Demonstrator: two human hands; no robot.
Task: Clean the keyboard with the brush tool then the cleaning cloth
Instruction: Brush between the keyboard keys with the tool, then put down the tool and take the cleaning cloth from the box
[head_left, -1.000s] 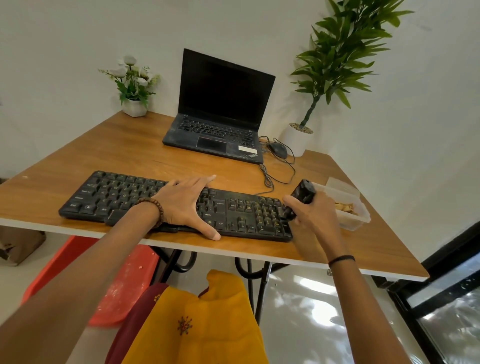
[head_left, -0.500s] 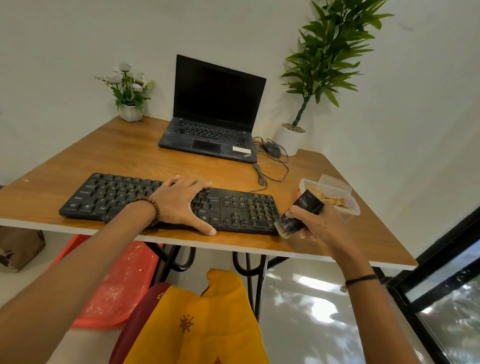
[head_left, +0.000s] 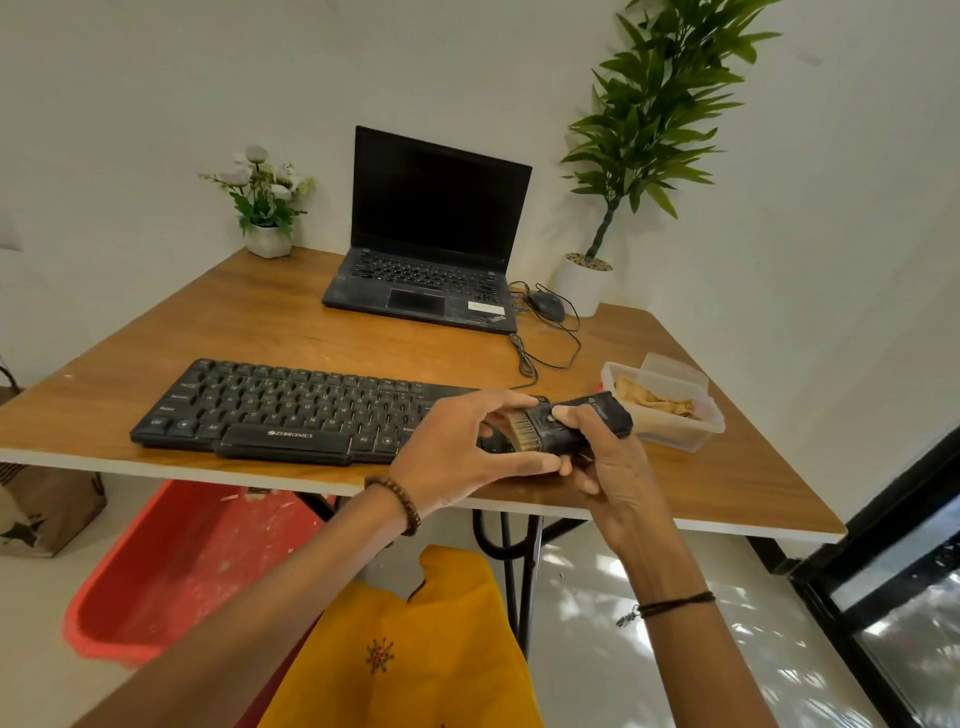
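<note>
Brush tool (head_left: 605, 415), looks light, hard body, soft bristles, sits over keyboard's (head_left: 291, 410) right end, right hand (head_left: 618, 467) wrapped round body, left hand (head_left: 457, 447) pinching bristle end; best gripped by body.

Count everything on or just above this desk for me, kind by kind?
keyboard: 1
laptop: 1
computer mouse: 1
potted plants: 2, the flowering plant and the leafy plant
plastic container: 1
cleaning cloth: 1
brush tool: 1
Total: 8
</note>
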